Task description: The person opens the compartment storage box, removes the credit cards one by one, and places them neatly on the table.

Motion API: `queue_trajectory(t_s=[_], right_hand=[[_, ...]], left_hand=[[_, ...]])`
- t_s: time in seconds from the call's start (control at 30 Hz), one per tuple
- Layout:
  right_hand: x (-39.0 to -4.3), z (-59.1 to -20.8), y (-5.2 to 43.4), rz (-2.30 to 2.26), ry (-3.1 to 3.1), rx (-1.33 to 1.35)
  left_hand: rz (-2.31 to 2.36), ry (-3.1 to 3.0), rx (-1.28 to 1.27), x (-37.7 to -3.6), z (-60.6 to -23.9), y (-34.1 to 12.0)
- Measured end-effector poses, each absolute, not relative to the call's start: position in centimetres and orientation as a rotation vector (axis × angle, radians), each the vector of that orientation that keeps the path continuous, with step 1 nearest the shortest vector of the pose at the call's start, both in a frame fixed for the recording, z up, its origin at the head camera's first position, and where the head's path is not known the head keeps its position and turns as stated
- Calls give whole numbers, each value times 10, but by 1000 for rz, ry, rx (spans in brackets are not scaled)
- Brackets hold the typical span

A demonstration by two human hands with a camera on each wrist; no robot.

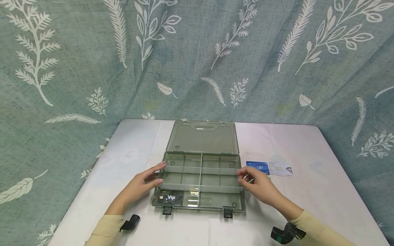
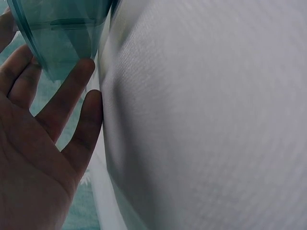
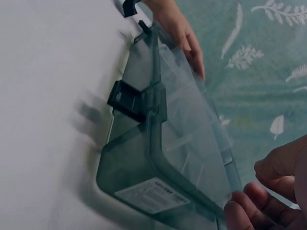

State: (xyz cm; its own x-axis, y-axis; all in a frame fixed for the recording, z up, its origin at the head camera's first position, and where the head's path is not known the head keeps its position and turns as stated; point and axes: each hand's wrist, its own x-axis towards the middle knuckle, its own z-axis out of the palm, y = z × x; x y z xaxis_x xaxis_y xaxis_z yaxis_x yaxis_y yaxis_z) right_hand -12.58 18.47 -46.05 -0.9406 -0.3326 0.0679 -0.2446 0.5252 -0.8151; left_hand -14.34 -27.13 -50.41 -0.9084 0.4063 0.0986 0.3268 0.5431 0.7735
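A translucent grey-green divided plastic box [image 1: 212, 203] lies with its lid [image 1: 206, 138] tipped back. In its front left compartment lies a black Vip card [image 1: 172, 198]. My left hand [image 1: 143, 186] is at the box's left wall, thumb and fingers spread, fingertips right at the side; the left wrist view shows straight fingers beside the wall. My right hand [image 1: 258, 184] is at the right rim, with bent fingers and a gap to the thumb. In the right wrist view, the right fingertips [image 3: 240, 211] are close to the box's upper edge, near a white label [image 3: 152, 194].
Right of the box lie a blue VIP card [image 1: 258, 166] and a silver-white VIP card [image 1: 281, 169], the blue one partly behind my right hand. Two dark latches [image 1: 228, 213] hang at the box's front. A patterned green cloth [image 1: 191, 68] stands behind the white table [image 1: 307, 191].
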Motion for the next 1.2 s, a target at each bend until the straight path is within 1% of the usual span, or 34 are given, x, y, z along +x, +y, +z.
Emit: queue_trajectory(t_s=[0.73,1.2], right_hand=[[-129,-446,154,-1431,2486,-605],[-131,-451,122,-1408,2441,-688]], left_hand=[[1279,2699,630,-144,-506,-272],[1289,2690,636,-145,-504,-271]])
